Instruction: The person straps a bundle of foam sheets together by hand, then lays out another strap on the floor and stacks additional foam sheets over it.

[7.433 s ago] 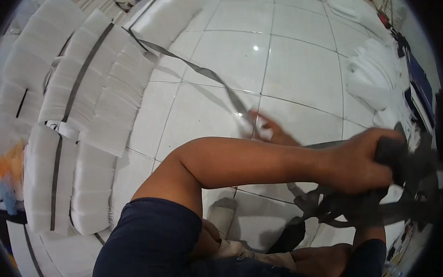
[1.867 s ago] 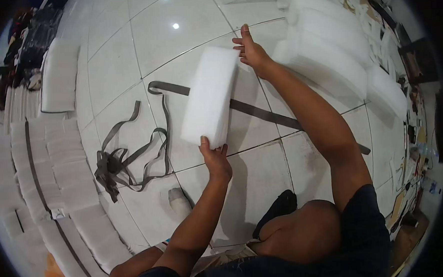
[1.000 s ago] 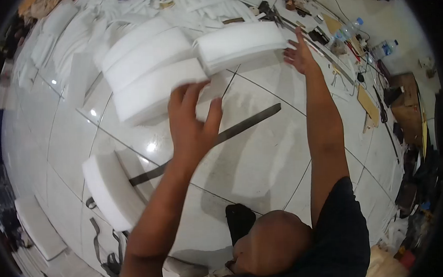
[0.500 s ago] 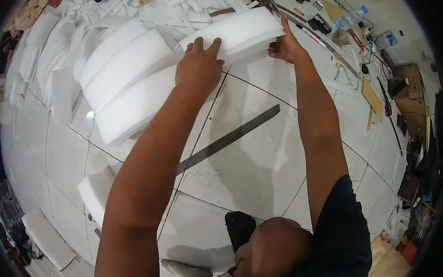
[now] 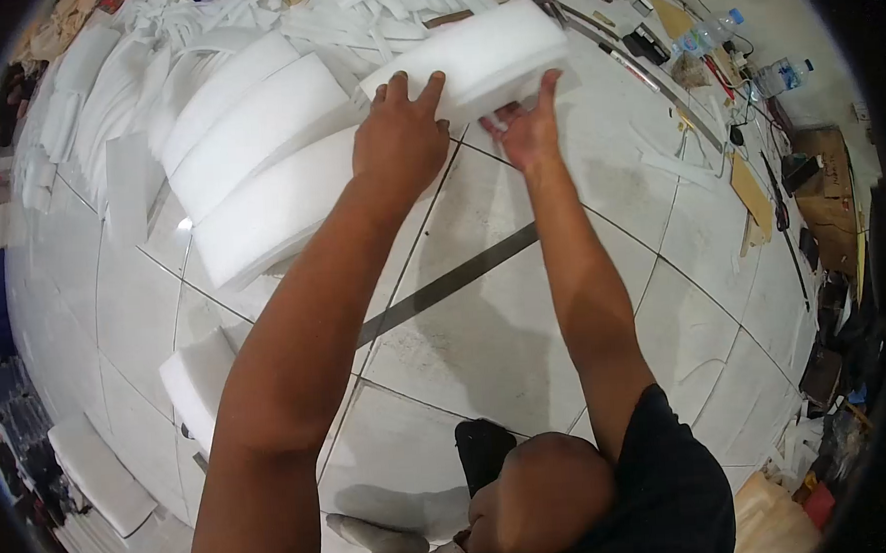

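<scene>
A thick white foam block (image 5: 486,52), which looks layered along its near side, lies across the top of the view. My left hand (image 5: 400,129) grips its left end, with fingers spread over the top and the thumb at the near side. Just below the block's near right side, my right hand (image 5: 526,132) is open, fingers apart and slightly blurred. Whether its fingertips touch the foam I cannot tell. To the left, more curved white foam pieces (image 5: 269,200) lie side by side. A flat grey metal strip (image 5: 453,284) rests on the tiles below my hands.
Foam offcuts (image 5: 359,15) heap up at the back. Along the right lie tools, a long metal bar (image 5: 690,113), plastic bottles (image 5: 708,32) and a cardboard box (image 5: 825,196). Foam blocks (image 5: 98,475) sit at lower left. My bent knee (image 5: 555,496) is at the bottom.
My right hand has let go of the block's right end and moved left and slightly down, below its near side. The left hand stays on the foam. The block's right end has shifted up slightly.
</scene>
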Demonstrator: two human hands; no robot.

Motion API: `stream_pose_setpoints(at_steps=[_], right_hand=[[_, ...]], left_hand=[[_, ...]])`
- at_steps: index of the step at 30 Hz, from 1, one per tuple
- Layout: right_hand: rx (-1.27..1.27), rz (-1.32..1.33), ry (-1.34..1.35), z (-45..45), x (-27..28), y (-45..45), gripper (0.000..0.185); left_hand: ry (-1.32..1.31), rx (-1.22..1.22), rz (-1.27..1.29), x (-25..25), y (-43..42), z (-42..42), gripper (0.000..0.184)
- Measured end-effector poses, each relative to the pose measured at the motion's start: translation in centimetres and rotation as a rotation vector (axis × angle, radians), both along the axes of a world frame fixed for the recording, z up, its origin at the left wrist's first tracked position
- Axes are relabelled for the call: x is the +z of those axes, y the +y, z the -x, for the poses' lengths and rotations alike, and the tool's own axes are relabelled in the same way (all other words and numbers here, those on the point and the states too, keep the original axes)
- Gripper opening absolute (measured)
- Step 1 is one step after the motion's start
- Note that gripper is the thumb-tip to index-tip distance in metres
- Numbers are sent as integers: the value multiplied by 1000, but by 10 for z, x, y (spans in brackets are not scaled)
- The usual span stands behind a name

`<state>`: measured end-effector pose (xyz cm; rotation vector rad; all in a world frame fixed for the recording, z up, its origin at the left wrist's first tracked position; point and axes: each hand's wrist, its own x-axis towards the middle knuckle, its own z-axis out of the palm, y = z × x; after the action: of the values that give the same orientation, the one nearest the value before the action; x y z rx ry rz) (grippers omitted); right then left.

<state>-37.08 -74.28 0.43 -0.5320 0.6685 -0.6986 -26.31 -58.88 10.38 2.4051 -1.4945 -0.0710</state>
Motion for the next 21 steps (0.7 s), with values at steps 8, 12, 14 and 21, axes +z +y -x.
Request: stream_pose_setpoints(at_steps=[8, 12, 14, 21], right_hand=[[-114, 136, 454, -48, 43, 20, 127], [-157, 71, 243, -50, 32, 6, 125], [-20, 11, 46, -37, -2, -34, 123], [-35, -37, 316, -19, 58, -20, 108]], left_hand=[[-69, -17, 19, -5, 4, 6, 58], [-37, -64, 120, 12, 15, 2, 60], [-18, -149, 377, 38, 24, -7, 53], [-14, -51, 435, 90, 66, -29, 41]])
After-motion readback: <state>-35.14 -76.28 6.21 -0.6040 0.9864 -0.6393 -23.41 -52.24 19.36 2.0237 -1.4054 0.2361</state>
